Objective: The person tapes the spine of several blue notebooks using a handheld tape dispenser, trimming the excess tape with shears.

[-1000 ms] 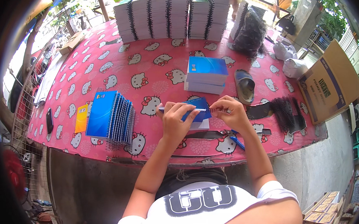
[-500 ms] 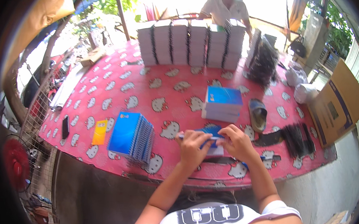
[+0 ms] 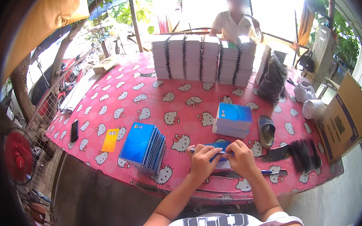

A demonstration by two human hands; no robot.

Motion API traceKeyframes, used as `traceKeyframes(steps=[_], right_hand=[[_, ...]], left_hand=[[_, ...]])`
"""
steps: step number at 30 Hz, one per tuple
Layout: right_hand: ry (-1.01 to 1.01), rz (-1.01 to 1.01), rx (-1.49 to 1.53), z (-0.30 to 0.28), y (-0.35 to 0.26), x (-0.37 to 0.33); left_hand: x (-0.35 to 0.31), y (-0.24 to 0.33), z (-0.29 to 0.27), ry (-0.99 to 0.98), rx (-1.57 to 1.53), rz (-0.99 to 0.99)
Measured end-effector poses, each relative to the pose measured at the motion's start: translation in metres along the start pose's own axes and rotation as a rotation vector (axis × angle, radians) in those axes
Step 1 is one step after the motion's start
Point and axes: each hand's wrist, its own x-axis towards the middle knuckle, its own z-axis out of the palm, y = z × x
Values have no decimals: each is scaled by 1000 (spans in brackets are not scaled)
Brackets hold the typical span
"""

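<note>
My left hand [image 3: 203, 160] and my right hand [image 3: 241, 158] are together at the near side of the table, fingers bent and closed on a blue-covered notebook [image 3: 217, 144]. White pages show below the fingers; the edge between my fingertips is mostly hidden. To the left stands a stack of blue spiral-bound notebooks [image 3: 137, 142], coils facing right. Beyond my hands is a stack of blue-covered page blocks [image 3: 235, 112] with no coils visible. A blue-handled tool [image 3: 274, 172] with a dark end lies beside my right forearm.
Tall rows of bound books [image 3: 210, 59] line the table's far side, with a person [image 3: 234, 25] behind them. At right are a shoe [image 3: 266, 131], black binding coils [image 3: 303, 154], a black plastic bag [image 3: 271, 83] and a cardboard box [image 3: 342, 119]. A yellow booklet [image 3: 110, 140] and phone [image 3: 74, 130] lie left.
The view has tilted up, so the table sits lower and farther right in the picture. Both hands stay on the notebook, with only slight finger movement. The person opposite shows more fully.
</note>
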Motion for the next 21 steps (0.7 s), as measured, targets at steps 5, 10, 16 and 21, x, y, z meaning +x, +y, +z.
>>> traceKeyframes(steps=[5,10,16,21], right_hand=[[131,-90,-40,14,5,1],[-46,153,-239,-9,66,8],[-92,634,-821,-47,156,15],[195,488,34,-75,135,12]], left_hand=[[3,-3,-1,-14,1,-4],[5,2,-9,-54,-2,31],[22,14,-6,-118,-95,97],[6,-5,-2,-186,-77,70]])
